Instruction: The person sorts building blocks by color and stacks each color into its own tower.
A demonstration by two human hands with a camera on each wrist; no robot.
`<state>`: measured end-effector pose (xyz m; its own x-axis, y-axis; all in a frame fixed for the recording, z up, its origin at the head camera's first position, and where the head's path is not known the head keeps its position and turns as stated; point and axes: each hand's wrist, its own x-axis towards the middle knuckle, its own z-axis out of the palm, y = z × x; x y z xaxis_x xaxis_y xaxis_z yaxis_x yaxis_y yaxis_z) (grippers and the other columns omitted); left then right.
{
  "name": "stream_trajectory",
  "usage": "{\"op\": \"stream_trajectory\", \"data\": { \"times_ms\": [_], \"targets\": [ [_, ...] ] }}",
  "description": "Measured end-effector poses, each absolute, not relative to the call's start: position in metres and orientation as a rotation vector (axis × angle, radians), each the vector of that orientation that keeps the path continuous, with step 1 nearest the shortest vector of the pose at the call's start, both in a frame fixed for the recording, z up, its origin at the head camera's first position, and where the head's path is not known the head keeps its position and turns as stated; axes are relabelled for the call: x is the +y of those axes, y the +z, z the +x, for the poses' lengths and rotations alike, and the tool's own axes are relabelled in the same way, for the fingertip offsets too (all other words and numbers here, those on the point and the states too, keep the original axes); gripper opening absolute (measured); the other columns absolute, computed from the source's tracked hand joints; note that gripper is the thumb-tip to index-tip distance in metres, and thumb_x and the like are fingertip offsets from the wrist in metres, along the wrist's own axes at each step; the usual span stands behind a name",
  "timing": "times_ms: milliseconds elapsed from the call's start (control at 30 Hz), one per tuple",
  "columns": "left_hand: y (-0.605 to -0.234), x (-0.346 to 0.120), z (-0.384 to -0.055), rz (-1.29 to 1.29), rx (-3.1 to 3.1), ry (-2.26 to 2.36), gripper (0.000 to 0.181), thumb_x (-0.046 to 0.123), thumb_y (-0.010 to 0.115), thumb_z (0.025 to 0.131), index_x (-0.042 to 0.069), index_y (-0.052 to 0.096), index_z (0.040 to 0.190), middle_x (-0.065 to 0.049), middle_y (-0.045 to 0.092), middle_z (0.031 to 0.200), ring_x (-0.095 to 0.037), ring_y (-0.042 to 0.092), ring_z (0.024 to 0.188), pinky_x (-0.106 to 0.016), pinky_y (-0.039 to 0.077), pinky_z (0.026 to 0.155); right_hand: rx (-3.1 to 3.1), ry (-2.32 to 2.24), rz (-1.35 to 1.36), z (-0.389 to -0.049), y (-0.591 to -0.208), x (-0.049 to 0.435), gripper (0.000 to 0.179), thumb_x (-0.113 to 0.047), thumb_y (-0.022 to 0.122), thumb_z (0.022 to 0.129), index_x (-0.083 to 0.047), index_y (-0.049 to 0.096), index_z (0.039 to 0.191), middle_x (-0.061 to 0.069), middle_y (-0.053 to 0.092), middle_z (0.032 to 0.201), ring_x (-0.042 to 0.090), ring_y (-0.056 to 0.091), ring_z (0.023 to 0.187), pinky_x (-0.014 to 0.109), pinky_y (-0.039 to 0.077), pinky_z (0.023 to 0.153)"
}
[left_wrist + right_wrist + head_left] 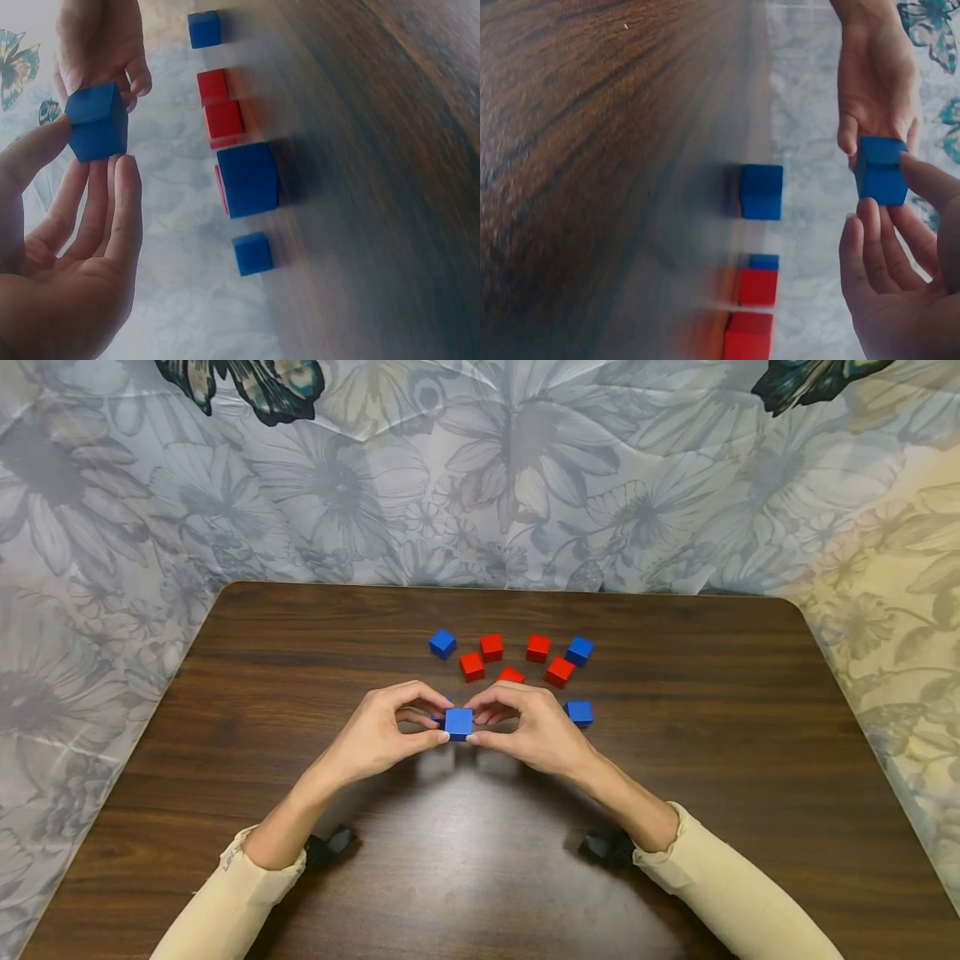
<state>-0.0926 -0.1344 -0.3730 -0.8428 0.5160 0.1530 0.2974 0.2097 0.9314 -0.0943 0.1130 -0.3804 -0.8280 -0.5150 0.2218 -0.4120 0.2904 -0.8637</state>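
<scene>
Both hands pinch one blue cube [459, 723] between them, above the middle of the table. The left hand [386, 731] grips its left side with thumb and fingertips. On the opposite side, the right hand [536, 727] holds it in the same way. The left wrist view has the held blue cube [97, 121] raised off the table, and the right wrist view shows the same cube [883, 171] between the fingertips of both hands. Another blue cube [249, 180] stands on the table, mostly hidden behind the left fingers in the head view.
Several red cubes [491, 647] and blue cubes [442, 644] lie scattered beyond the hands on the brown wooden table [465, 877]. One blue cube [579, 713] sits just right of the right hand. A floral cloth [480, 485] hangs behind the table's far edge.
</scene>
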Motion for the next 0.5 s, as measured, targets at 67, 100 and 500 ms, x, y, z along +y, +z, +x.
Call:
{"op": "stream_trajectory", "data": {
  "times_ms": [67,100,500],
  "targets": [
    [-0.373,-0.138,-0.092,0.775,2.298,1.670,0.032,0.005,0.081,0.082,0.008,0.068,0.112,-0.005,0.068,0.107,-0.019,0.071,0.089,-0.030,0.058,0.083,2.436,-1.577,-0.884,-0.095,-0.381,0.109,0.031,-0.016,0.085,0.080,-0.014,0.071,0.108,-0.005,0.067,0.098,0.012,0.066,0.085,0.033,0.058,0.081],
    [-0.373,-0.140,-0.092,0.774,2.305,1.659,0.032,0.004,0.081,0.082,0.008,0.068,0.112,-0.005,0.068,0.108,-0.019,0.071,0.089,-0.030,0.058,0.083,2.434,-1.571,-0.883,-0.095,-0.382,0.108,0.031,-0.016,0.085,0.080,-0.014,0.071,0.108,-0.005,0.067,0.099,0.012,0.066,0.086,0.032,0.058,0.081],
    [-0.378,-0.152,-0.089,0.714,2.352,1.582,0.032,0.010,0.083,0.081,0.012,0.069,0.110,-0.002,0.069,0.107,-0.014,0.071,0.090,-0.029,0.058,0.083,2.423,-1.551,-0.907,-0.093,-0.389,0.095,0.031,-0.013,0.085,0.080,-0.011,0.071,0.107,-0.006,0.067,0.101,0.010,0.066,0.085,0.024,0.057,0.081]
  ]
}}
